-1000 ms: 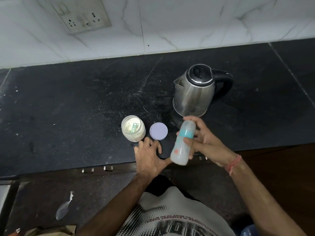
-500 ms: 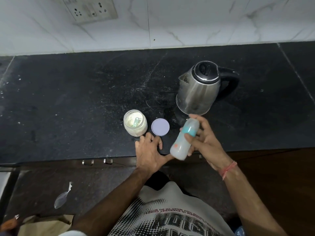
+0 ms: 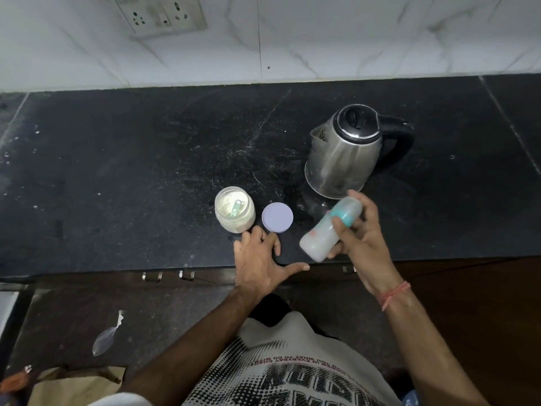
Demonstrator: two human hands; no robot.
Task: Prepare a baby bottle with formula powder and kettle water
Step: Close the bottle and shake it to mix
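My right hand (image 3: 361,238) grips a baby bottle (image 3: 326,230) with a teal collar and cloudy white contents. The bottle is tilted above the counter's front edge, cap end toward the kettle. My left hand (image 3: 260,262) rests flat on the black counter (image 3: 131,171), fingers spread, just in front of the lid. An open glass jar of formula powder (image 3: 234,213) stands on the counter with a small green scoop inside. Its lilac lid (image 3: 277,217) lies flat beside it on the right. A steel kettle (image 3: 345,153) with a black handle stands behind the bottle.
A white tiled wall with a socket panel (image 3: 159,13) runs behind the counter. Drawer handles (image 3: 168,275) sit under the counter's front edge. A scrap of clear plastic (image 3: 106,338) lies on the dark floor at lower left.
The bottle in my right hand has shifted slightly and tilted differently, as in shaking. My left hand stays on the counter. The camera view has moved a little.
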